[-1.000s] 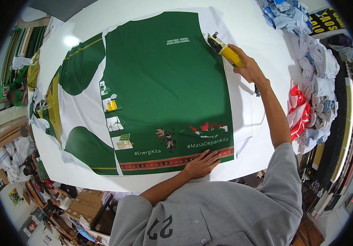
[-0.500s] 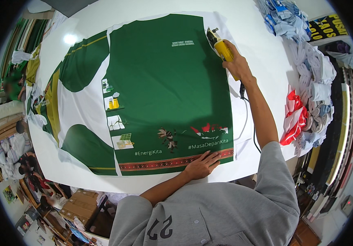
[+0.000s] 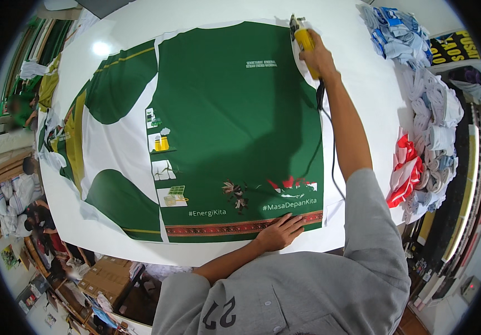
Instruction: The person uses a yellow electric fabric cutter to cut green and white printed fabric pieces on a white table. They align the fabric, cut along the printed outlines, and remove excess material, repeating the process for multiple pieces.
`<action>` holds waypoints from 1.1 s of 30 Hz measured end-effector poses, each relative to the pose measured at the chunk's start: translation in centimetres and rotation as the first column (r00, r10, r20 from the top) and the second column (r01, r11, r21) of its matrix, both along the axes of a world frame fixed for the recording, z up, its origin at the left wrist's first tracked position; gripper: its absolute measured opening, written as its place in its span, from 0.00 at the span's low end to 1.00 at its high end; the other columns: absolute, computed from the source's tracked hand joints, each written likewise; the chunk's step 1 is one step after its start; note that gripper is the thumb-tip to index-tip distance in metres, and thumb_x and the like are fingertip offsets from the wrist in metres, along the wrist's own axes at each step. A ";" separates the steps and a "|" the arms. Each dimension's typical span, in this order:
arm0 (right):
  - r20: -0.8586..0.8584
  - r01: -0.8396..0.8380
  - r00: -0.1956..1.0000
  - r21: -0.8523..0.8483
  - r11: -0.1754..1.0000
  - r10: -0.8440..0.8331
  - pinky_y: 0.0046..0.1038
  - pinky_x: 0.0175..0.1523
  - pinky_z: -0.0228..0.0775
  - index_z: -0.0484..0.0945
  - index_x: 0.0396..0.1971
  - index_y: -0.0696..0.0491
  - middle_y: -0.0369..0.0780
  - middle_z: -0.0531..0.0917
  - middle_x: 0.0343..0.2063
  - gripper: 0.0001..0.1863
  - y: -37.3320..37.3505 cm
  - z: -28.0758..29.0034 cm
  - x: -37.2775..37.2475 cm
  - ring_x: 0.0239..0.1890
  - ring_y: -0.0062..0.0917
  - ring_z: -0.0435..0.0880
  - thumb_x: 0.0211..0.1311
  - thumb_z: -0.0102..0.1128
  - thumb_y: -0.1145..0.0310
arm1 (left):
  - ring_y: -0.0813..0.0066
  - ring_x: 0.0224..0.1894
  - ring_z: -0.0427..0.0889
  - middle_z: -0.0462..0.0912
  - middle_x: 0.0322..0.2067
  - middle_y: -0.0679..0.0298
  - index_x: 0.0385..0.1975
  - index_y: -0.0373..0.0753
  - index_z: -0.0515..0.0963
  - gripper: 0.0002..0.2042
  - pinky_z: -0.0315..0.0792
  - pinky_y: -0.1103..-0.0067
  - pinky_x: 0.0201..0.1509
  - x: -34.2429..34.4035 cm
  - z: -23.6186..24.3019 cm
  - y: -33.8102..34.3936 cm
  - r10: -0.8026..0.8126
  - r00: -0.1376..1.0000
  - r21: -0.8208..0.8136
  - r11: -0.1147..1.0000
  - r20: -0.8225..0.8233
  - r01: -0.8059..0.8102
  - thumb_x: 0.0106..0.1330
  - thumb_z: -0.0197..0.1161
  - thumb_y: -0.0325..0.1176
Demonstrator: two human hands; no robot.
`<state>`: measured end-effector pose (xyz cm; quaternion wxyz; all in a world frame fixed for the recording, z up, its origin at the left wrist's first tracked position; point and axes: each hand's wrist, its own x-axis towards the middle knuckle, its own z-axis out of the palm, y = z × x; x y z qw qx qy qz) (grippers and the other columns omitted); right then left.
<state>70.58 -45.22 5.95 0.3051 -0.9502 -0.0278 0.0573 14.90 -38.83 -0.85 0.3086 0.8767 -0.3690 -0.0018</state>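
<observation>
White tabletop (image 3: 369, 117) beyond right edge of green fabric (image 3: 224, 111), right hand (image 3: 320, 57) around yellow cutter (image 3: 303, 40), left hand (image 3: 279, 233) flat at lower edge.

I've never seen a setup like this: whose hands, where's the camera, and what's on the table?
No robot here: these are one person's bare hands. A wide fisheye camera sits on that person's head, looking down, so straight edges bend toward the picture's rim. On the white table lies a printed dark green fabric panel, with more green and white fabric to its left. The left hand lies across the panel's near edge, over its red patterned band. The right hand grips what looks like a yellow electric fabric cutter at the panel's far right edge.
</observation>
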 end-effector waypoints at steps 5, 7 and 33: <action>0.001 -0.005 1.000 -0.019 1.000 0.005 0.47 0.65 0.82 0.60 0.84 0.34 0.57 0.88 0.59 0.57 1.0 -0.5 8.0 0.58 0.59 0.89 0.51 0.75 0.56 | 0.60 0.86 0.61 0.69 0.81 0.56 0.71 0.39 0.80 0.26 0.53 0.54 0.89 0.5 0.6 0.7 -0.040 0.991 -0.056 0.998 -0.131 0.033 0.77 0.63 0.41; 0.039 -0.026 0.999 0.051 0.998 0.024 0.47 0.65 0.82 0.60 0.84 0.34 0.56 0.86 0.62 0.57 -0.1 -1.5 7.4 0.59 0.56 0.89 0.51 0.76 0.58 | 0.58 0.87 0.58 0.67 0.82 0.54 0.73 0.39 0.78 0.28 0.53 0.54 0.89 0.8 0.9 1.0 -0.087 0.960 -0.152 0.987 -0.267 0.048 0.75 0.67 0.39; -0.039 0.667 0.693 0.415 0.619 -0.720 0.40 0.70 0.76 0.60 0.85 0.50 0.49 0.76 0.70 0.54 -15.0 1.8 -66.9 0.64 0.41 0.82 0.55 0.72 0.77 | 0.41 0.83 0.61 0.67 0.80 0.46 0.78 0.31 0.69 0.32 0.54 0.47 0.86 -9.2 -0.8 40.1 0.861 0.485 0.148 0.465 0.155 -0.873 0.79 0.63 0.42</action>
